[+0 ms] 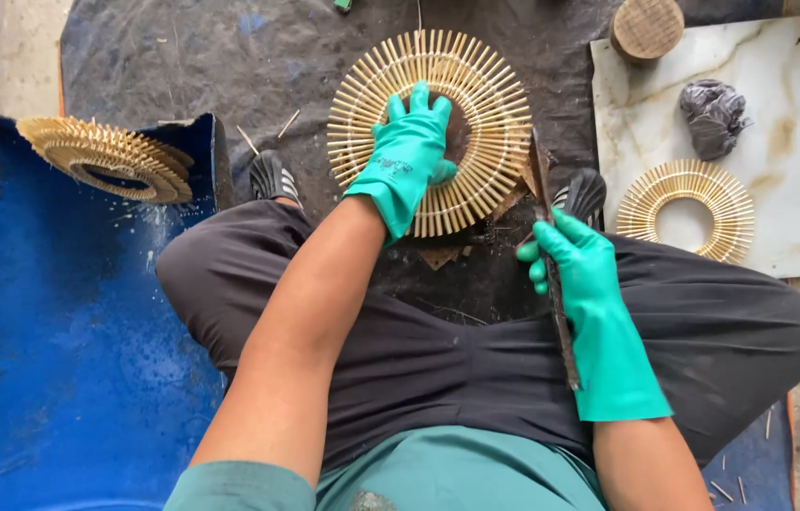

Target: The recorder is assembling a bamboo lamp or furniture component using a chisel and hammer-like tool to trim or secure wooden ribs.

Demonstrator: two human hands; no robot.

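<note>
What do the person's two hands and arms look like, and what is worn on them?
Both hands wear smooth teal-green rubber gloves. The left hand has a glove with a faint dark marking on its back and a cuff ending just past the wrist. The glove on the right hand has a longer cuff that covers part of the forearm. Above the gloves the forearms are bare. Short green sleeves show at the upper arms.

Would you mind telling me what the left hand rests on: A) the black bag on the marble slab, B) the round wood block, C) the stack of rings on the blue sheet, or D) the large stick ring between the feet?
D: the left hand lies flat on the large stick ring, while the right hand grips a dark blade.
</note>
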